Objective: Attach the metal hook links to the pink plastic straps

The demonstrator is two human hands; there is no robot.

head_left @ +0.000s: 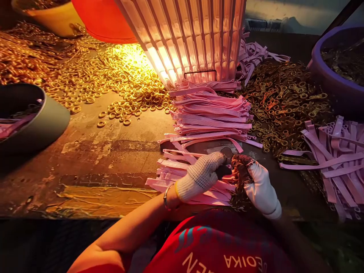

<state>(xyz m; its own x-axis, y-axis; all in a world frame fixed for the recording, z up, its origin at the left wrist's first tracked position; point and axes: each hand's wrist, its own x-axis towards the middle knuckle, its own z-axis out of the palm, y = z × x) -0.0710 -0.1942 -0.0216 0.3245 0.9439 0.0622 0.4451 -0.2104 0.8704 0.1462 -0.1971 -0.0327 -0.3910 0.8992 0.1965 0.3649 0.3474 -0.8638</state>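
Facing each other in the head view, the gloved left hand (196, 176) and the gloved right hand (263, 187) are hovering near the front edge of the table (91, 155); the right thumb and fingers are bending inward and seem to be pinching a clump of brown metal pieces (237, 171); the left fingers are curling with the thumb close by, their dark tips merging into shadow, so I cannot tell whether they are gripping anything. The clump is sitting between the two hands, at the right fingertips; just below it, more dark bits are lying beside the ends of the pink straps (212, 197). Judging by looks, the pieces are probably feeling light yet stiff, perhaps slipping in gloved fingers and tangling with one another; one end, between thumb and forefinger, would be giving the surest hold. The straps are looking soft, limp and light; their flat middles would be offering an easy grip. Gold rings (125, 96) are spreading to the left; a dark metal heap (284, 102) is lying to the right, near the purple tub (316, 51).
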